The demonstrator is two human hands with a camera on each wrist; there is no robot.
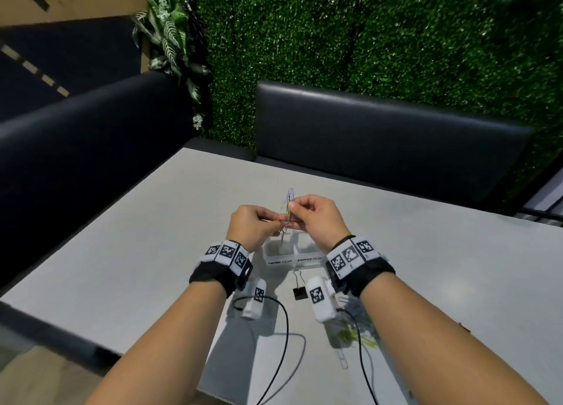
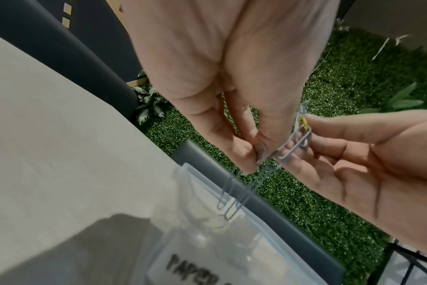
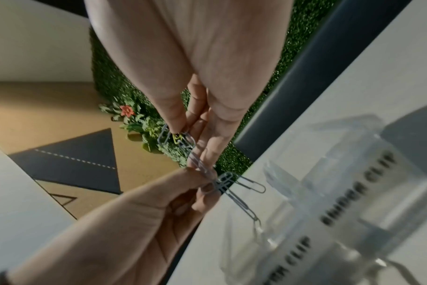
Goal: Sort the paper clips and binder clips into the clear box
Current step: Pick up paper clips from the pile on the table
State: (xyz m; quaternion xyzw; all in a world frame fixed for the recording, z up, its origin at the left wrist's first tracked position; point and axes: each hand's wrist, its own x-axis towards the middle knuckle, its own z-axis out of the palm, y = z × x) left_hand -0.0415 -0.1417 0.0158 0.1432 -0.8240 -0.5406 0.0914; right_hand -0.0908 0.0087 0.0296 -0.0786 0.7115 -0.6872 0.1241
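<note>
Both hands are raised above the clear box [image 1: 278, 257], which has two labelled compartments. My left hand [image 1: 259, 225] and right hand [image 1: 310, 212] pinch a tangled bunch of paper clips [image 1: 288, 209], silver with one yellow among them. In the left wrist view the paper clips [image 2: 234, 196] dangle from my left fingertips over the compartment marked PAPER. The right wrist view shows the paper clips [image 3: 222, 183] stretched between both hands beside the clear box [image 3: 354, 202]. A black binder clip [image 1: 299, 292] lies on the table in front of the box.
A silver paper clip [image 1: 343, 357] and some green-yellow clips [image 1: 356, 337] lie on the grey table [image 1: 137, 252] near my right forearm. Black cables trail from the wrist cameras. Dark benches and a green hedge wall stand behind the table.
</note>
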